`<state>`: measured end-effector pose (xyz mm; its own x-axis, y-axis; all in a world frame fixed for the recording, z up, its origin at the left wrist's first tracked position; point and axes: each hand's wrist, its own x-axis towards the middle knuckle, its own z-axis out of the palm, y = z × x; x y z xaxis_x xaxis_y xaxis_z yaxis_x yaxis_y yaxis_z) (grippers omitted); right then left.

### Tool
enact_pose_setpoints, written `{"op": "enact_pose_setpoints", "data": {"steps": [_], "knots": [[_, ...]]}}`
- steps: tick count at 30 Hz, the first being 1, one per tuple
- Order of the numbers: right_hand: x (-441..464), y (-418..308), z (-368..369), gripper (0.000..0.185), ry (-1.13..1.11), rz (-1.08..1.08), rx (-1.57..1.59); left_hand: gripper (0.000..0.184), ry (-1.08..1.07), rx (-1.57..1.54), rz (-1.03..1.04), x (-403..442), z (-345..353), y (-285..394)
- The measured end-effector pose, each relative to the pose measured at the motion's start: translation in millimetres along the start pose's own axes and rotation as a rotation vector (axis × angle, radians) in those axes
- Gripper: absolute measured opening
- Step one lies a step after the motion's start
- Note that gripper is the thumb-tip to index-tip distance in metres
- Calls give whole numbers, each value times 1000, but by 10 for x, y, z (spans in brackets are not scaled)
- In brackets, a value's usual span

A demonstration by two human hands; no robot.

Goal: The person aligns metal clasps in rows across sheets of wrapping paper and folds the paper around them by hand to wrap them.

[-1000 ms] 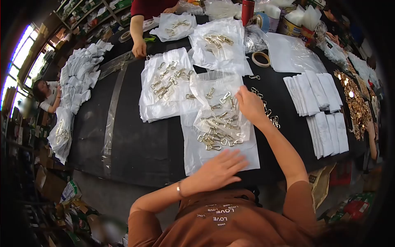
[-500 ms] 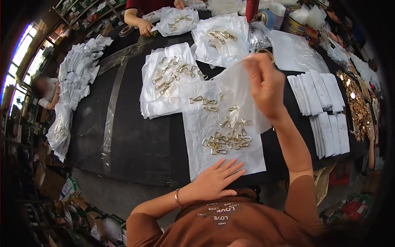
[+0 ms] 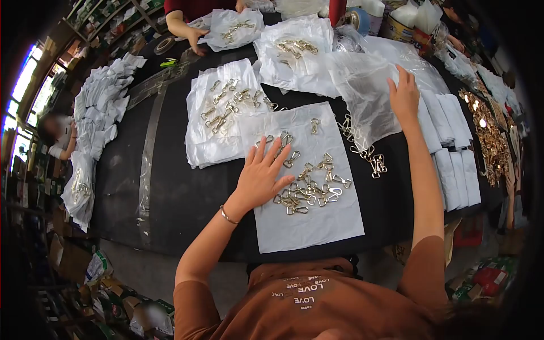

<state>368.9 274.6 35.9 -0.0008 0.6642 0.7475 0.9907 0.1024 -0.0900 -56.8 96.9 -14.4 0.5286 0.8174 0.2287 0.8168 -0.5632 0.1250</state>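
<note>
My left hand [image 3: 263, 175], fingers spread, lies over the left part of a white sheet [image 3: 306, 232] and touches some metal snap hooks there. More snap hooks [image 3: 309, 192] are scattered on the sheet just right of that hand. My right hand [image 3: 405, 96] is raised at the right with its fingers apart, beside a thin translucent sheet [image 3: 368, 102]. That sheet hangs down over a cluster of hooks [image 3: 354, 136] on the black table [image 3: 187, 198]. No grip on the thin sheet is visible.
White sheets with hooks [image 3: 221, 136] lie left of centre, and another stack [image 3: 294, 68] lies behind. Folded white pieces [image 3: 453, 170] are at the right. A co-worker's hand [image 3: 195, 39] is at the far edge. White bundles [image 3: 102, 107] line the left side.
The thin sheet has moved right, off the hooks on the front sheet. My right hand has moved right and opened. My left hand has moved forward from the near edge onto the hooks.
</note>
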Motion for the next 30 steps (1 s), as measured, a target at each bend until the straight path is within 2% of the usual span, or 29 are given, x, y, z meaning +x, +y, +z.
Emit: {"op": "enact_pose_setpoints", "data": {"steps": [2, 4, 5, 7, 8, 10, 16, 20, 22, 23, 25, 30], "knots": [[-201, -487, -408, 48, -20, -85, 275, 78, 17, -21, -27, -94, -32, 68], [-686, -1003, -742, 55, -282, -174, 635, 81, -21, -56, 44, -174, -221, 365], [-966, -1220, -896, 70, -590, -184, 674, 85, -57, -84, 111, -186, -272, 453], [-1489, -1542, -1031, 87, -599, -508, 465, 88, -76, -157, 110, -172, -192, 454], [-1650, -1628, -1036, 99, -746, -509, 501, 91, -97, -227, 108, -185, -141, 448], [-1732, -1699, -1017, 101, -706, -529, 486, 97, -135, -361, 115, -176, -77, 419], [-1645, -1821, -701, 98, -621, -476, 486, 100, -64, -46, 172, -78, -77, 340], [-1549, -1869, -716, 87, -677, -480, 368, 98, 30, 17, 111, -46, -97, 382], [-1463, -1734, -554, 77, -856, -325, 617, 98, 35, 15, 125, -61, -164, 437], [-1360, -1694, -567, 77, -857, -327, 612, 98, 34, 9, 130, -84, -203, 483], [-1175, -1622, -601, 71, -585, -210, 710, 98, 26, -7, 139, -111, -227, 547], [-1131, -1668, -60, 68, -740, -362, 444, 94, 11, -153, 220, -12, -25, 571]]}}
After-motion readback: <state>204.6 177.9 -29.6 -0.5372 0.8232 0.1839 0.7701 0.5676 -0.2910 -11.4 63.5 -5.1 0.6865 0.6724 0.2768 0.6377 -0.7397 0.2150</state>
